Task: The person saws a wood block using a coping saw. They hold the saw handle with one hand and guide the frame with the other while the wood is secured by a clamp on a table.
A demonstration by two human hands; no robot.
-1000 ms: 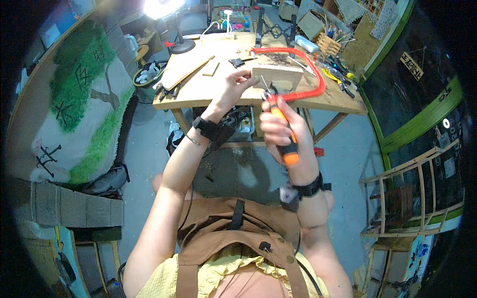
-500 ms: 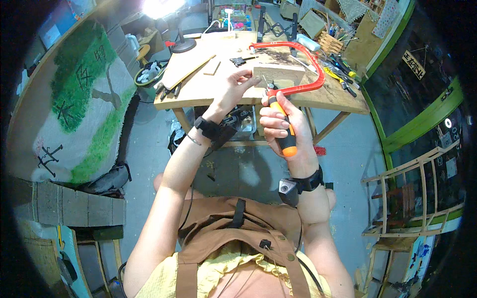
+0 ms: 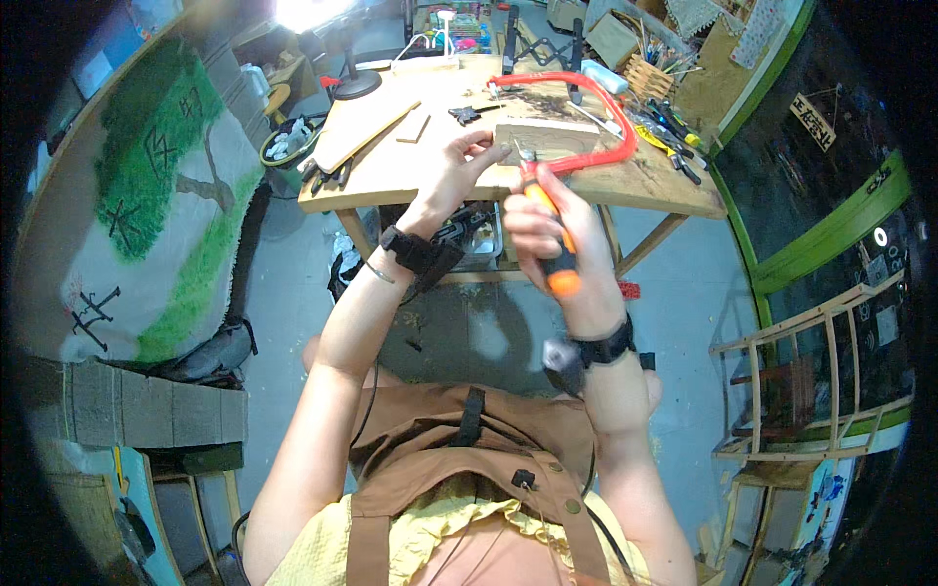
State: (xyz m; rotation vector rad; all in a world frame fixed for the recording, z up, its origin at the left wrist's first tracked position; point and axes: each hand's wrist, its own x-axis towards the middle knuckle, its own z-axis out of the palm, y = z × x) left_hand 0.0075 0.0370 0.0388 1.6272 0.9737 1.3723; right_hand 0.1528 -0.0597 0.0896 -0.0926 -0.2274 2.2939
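My right hand (image 3: 549, 230) is wrapped round the orange and black handle of a coping saw (image 3: 622, 137). The saw's curved red frame arches to the right and away over the table, and its thin blade is hard to make out. A pale wooden board (image 3: 562, 140) stands near the table's front edge, within the span of the frame. At the board's left end, my left hand (image 3: 457, 176) is closed, with the thumb and fingertips against the wood. Motion smears the right hand slightly.
The wooden table (image 3: 381, 137) carries flat wood pieces (image 3: 366, 139), a black clamp-like tool (image 3: 469, 115) and a black lamp base (image 3: 358, 85). Pliers and other hand tools (image 3: 674, 142) lie along its right side. A bin (image 3: 290, 146) stands at the left.
My right hand and the coping saw have moved slightly forward, away from me, and the frame has shifted with them. The left hand stays at the board's end.
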